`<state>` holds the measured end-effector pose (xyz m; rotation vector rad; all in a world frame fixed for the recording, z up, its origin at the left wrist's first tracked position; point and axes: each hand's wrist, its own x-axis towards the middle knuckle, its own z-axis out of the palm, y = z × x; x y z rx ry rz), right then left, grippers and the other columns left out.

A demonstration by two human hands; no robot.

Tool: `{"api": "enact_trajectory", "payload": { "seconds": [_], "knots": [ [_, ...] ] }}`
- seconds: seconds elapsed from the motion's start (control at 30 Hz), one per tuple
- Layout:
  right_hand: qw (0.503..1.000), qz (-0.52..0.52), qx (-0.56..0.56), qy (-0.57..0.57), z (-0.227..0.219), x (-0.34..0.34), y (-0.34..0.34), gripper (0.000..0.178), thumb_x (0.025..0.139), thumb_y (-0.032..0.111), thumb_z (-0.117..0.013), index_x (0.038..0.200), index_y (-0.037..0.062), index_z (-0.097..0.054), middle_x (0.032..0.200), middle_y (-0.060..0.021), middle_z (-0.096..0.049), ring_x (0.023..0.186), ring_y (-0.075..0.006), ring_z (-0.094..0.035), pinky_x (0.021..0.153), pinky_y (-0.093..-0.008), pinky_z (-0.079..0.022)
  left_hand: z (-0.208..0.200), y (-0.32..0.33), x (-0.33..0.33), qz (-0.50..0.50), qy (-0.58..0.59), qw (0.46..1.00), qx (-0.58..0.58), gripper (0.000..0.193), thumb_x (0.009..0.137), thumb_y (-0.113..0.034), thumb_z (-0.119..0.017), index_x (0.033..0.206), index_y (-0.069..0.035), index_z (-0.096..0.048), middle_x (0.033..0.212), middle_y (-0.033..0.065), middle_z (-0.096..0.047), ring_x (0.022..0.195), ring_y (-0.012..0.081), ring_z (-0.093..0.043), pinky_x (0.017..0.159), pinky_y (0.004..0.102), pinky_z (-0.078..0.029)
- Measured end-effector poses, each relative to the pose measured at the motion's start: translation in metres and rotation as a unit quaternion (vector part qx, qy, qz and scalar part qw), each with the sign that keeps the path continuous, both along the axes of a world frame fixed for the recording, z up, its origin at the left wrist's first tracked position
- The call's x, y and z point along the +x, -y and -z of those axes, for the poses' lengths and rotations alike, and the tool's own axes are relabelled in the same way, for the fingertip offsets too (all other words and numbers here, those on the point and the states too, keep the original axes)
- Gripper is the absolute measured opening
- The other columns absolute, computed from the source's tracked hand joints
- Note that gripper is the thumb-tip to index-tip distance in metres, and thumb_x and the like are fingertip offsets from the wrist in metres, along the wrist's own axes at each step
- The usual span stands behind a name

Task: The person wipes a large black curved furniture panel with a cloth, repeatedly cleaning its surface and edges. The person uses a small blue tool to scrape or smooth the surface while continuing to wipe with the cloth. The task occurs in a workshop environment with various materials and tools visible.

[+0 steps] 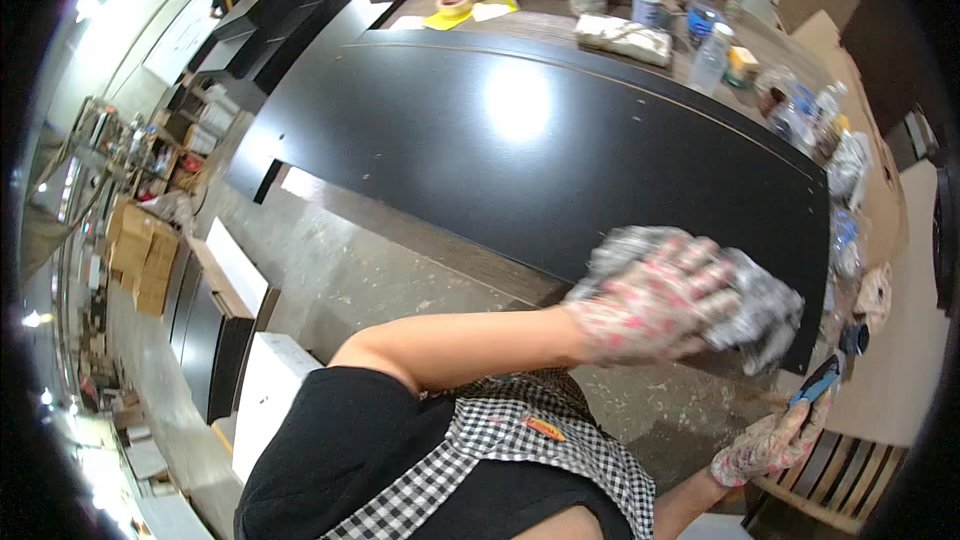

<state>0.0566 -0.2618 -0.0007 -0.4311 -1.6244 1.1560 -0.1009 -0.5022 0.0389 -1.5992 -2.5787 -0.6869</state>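
Observation:
A wide black panel [430,150] with a glossy, light-reflecting face lies across the workbench. Near its right end, my left hand [650,305], in a white glove with pink spots, rests on a crumpled grey cloth [765,310] pressed to the surface. Motion blurs that hand and the cloth a little. My right hand [770,445], gloved alike, is low at the right, off the panel's corner. Its fingers are closed round a slim blue-and-black tool [818,380], whose exact kind I cannot make out.
Along the bench's far side are a tape roll [454,4], a wrapped bundle [624,39], cans and a clear bottle [711,58]. More plastic bottles [795,125] crowd the right edge. A slatted wooden seat [840,475] is at lower right; boxes [142,255] stand left.

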Motion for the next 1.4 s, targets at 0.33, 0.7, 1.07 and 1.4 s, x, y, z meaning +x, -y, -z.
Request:
{"api": "enact_trajectory", "payload": {
  "seconds": [0.33,0.7,1.07,1.4],
  "knots": [
    [0.994,-0.071,0.082,0.033,0.005,-0.087,0.015,0.038,0.104,0.019,-0.050,0.134,-0.0027,-0.054,0.139,-0.0166,-0.054,0.116,-0.0245,-0.055,0.092,-0.0345,-0.049,-0.015,0.371,-0.081,-0.491,-0.062,0.861,-0.119,0.054,0.101,-0.034,-0.043,0.150,-0.011,-0.042,0.152,0.0157,-0.044,0.143,0.0309,-0.038,0.119,0.0390,-0.027],
    [0.999,-0.028,0.046,-0.011,0.005,-0.102,0.030,0.030,0.100,0.011,-0.057,0.126,-0.0039,-0.064,0.116,-0.0119,-0.066,0.092,-0.0125,-0.058,0.080,-0.0251,-0.049,0.012,0.305,-0.185,-0.293,-0.244,0.887,-0.261,0.058,0.099,-0.036,-0.045,0.149,-0.007,-0.040,0.150,0.0230,-0.043,0.137,0.0400,-0.044,0.115,0.0545,-0.030],
    [0.981,-0.003,-0.140,-0.137,0.000,-0.037,0.038,0.045,0.099,0.030,-0.057,0.129,-0.0025,-0.053,0.115,-0.0128,-0.057,0.097,-0.0210,-0.055,0.088,-0.0387,-0.048,-0.024,0.120,-0.193,-0.154,-0.094,0.965,-0.192,0.062,0.099,-0.040,-0.045,0.153,-0.011,-0.035,0.159,0.0202,-0.030,0.149,0.0361,-0.025,0.121,0.0502,-0.017],
    [0.978,0.121,-0.151,-0.077,-0.010,0.030,0.031,0.046,0.096,0.025,-0.059,0.132,-0.0019,-0.051,0.122,-0.0163,-0.057,0.103,-0.0251,-0.056,0.091,-0.0423,-0.048,-0.004,-0.184,-0.113,0.216,-0.090,0.972,-0.031,0.057,0.096,-0.046,-0.049,0.142,-0.012,-0.049,0.153,0.0172,-0.041,0.142,0.0397,-0.035,0.116,0.0539,-0.026]
  ]
}}
